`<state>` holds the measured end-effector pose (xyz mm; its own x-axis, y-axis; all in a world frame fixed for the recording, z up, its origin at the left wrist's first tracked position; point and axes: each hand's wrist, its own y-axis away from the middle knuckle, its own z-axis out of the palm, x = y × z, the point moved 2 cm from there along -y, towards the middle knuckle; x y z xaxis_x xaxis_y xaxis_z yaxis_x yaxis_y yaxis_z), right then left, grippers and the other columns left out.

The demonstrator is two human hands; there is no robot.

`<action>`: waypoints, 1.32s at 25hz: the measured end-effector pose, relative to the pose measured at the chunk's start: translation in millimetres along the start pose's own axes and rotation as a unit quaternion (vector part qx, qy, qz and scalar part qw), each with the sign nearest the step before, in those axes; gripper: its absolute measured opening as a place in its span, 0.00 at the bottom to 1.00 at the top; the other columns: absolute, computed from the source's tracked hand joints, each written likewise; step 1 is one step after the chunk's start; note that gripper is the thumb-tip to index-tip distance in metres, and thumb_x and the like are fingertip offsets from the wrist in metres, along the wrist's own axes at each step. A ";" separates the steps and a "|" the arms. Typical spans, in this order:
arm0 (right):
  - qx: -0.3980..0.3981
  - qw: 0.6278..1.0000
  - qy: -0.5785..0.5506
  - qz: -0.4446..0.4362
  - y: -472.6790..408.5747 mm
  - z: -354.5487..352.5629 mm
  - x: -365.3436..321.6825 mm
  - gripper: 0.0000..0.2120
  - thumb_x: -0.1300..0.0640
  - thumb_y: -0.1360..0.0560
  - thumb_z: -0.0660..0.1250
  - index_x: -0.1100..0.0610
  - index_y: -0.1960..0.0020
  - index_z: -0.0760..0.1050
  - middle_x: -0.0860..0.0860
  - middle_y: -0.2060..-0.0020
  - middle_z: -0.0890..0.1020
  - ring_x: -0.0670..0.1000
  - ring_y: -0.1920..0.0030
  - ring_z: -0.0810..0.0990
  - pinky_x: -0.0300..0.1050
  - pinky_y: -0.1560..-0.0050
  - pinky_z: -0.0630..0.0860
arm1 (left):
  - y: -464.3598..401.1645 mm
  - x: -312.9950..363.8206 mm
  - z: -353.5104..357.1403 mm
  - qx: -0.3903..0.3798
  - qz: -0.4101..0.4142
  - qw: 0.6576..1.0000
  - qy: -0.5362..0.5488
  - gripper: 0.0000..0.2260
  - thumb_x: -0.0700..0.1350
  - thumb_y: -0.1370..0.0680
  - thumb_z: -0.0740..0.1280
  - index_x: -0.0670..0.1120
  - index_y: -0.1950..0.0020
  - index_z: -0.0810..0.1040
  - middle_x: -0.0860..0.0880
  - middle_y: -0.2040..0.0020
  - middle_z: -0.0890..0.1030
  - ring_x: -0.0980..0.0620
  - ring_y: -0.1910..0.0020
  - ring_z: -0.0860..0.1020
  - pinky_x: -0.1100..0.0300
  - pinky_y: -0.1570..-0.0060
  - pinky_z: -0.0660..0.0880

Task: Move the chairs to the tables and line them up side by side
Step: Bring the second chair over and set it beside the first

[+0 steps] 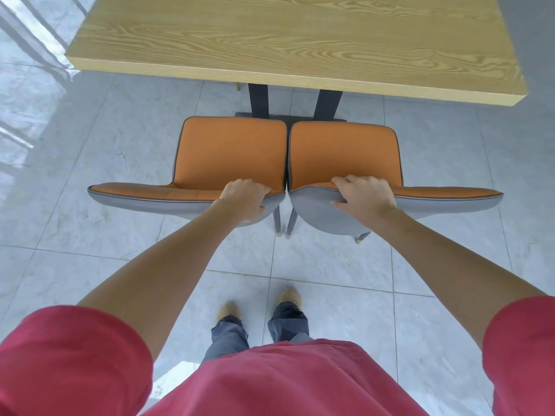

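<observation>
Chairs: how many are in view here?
2. The left chair and the right chair stand side by side before the table; others may sit out of frame.

chairs: left chair and right chair touching side by side on the floor
bench: bench just beyond both, near edge facing their seats
</observation>
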<state>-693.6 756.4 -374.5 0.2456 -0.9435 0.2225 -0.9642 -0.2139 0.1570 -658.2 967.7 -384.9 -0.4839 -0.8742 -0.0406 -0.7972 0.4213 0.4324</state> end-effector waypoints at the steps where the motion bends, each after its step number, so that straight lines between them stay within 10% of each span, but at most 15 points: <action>1: -0.001 1.000 -0.003 0.003 -0.1 -0.5 -0.1 0.17 0.45 0.23 0.61 0.56 0.41 0.72 0.52 0.54 0.81 0.54 0.56 0.80 0.42 0.66 0.68 | 0.6 -0.9 0.3 0.000 0.003 1.000 0.000 0.15 0.47 0.22 0.61 0.47 0.36 0.72 0.43 0.48 0.80 0.42 0.49 0.77 0.56 0.61 0.68; 13: -0.072 0.997 -0.039 0.001 1.4 -14.1 -0.4 0.18 0.44 0.23 0.60 0.53 0.38 0.72 0.57 0.52 0.81 0.59 0.50 0.78 0.46 0.53 0.75 | 5.8 -5.1 -0.9 -0.005 0.015 1.000 0.010 0.16 0.48 0.22 0.61 0.49 0.34 0.71 0.44 0.46 0.80 0.43 0.48 0.77 0.56 0.62 0.69; 33: -0.054 0.998 -0.010 -0.034 11.6 -10.6 -19.9 0.17 0.42 0.23 0.57 0.54 0.45 0.72 0.53 0.57 0.83 0.56 0.57 0.80 0.43 0.64 0.71 | 12.4 -7.4 1.6 -0.048 0.048 0.998 -0.006 0.17 0.49 0.22 0.61 0.45 0.35 0.71 0.44 0.43 0.79 0.43 0.46 0.76 0.54 0.52 0.75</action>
<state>-708.6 775.4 -366.9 0.3062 -0.9331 0.1886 -0.9287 -0.2492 0.2747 -665.0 979.8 -380.6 -0.5618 -0.8272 -0.0058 -0.7088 0.4777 0.5190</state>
